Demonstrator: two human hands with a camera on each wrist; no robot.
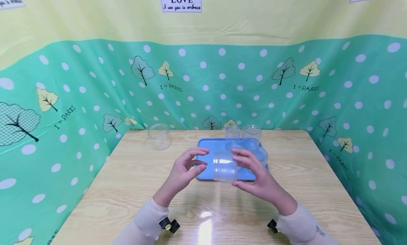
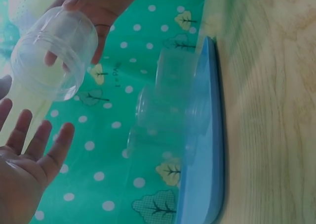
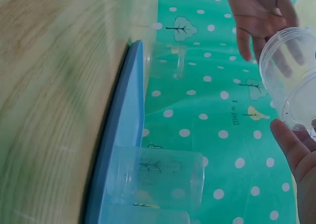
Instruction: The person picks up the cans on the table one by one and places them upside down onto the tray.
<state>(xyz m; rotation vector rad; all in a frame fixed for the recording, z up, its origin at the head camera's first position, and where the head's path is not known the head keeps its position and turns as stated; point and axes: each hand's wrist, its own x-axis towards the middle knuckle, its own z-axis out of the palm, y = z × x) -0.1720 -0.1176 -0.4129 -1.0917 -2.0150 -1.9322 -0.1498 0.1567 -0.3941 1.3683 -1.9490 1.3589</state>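
Note:
A clear plastic jar point(image 1: 225, 167) is held on its side above the tray, its ridged rim facing left. My right hand point(image 1: 259, 174) grips it round the base end, thumb below and fingers above. Facing the rim, my left hand point(image 1: 187, 167) has its fingers spread and loosely bent, apart from the jar. In the left wrist view the left hand point(image 2: 29, 169) is plainly empty, with the jar point(image 2: 54, 56) beyond its fingertips. The right wrist view has the jar point(image 3: 291, 75) between both hands. Beneath lies a blue tray point(image 1: 206, 146).
Several clear jars stand on the tray's right part, among them a back jar point(image 1: 252, 133) and a nearer one point(image 1: 261, 156). Another clear jar point(image 1: 161, 141) stands on the wooden table point(image 1: 127, 188) at the back left. A patterned green curtain point(image 1: 190, 103) encloses the table's back and sides.

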